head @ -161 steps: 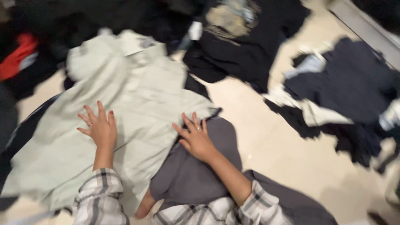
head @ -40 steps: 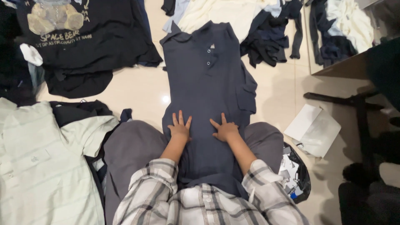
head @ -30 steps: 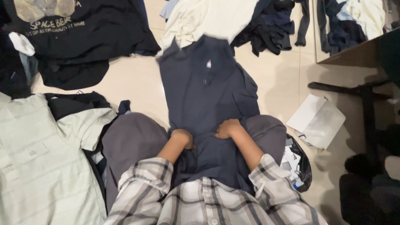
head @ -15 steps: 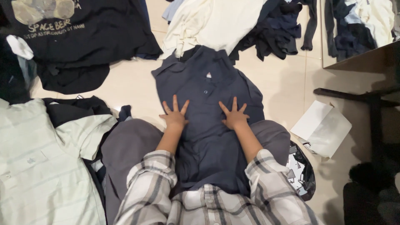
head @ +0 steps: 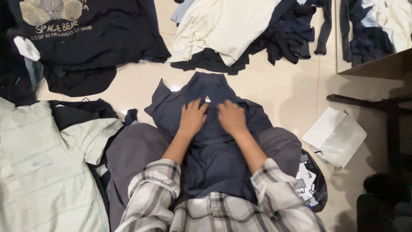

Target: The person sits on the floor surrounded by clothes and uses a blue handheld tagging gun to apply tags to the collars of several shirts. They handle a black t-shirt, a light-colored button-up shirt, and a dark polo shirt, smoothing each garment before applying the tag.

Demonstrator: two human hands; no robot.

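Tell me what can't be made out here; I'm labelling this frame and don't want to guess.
Head view only:
- Navy shirt: the front under the left hand and right hand is covered; its hem runs under the plaid sleeves.
- Pale green shirt: cut off by the left and bottom edges.
- Black bag: mostly behind the person's knee.
- Dark object at lower right: too shadowed to identify.

there is one view only, from a camera on the person's head, looking steeply down over the chest and lap to the floor (head: 283,94). it sits close: the checked sleeves fill the 6 o'clock edge, and the left hand (head: 192,117) and right hand (head: 231,117) lie near centre on a dark blue shirt (head: 214,154). the far floor runs up to 12 o'clock. no second view shares the scene.
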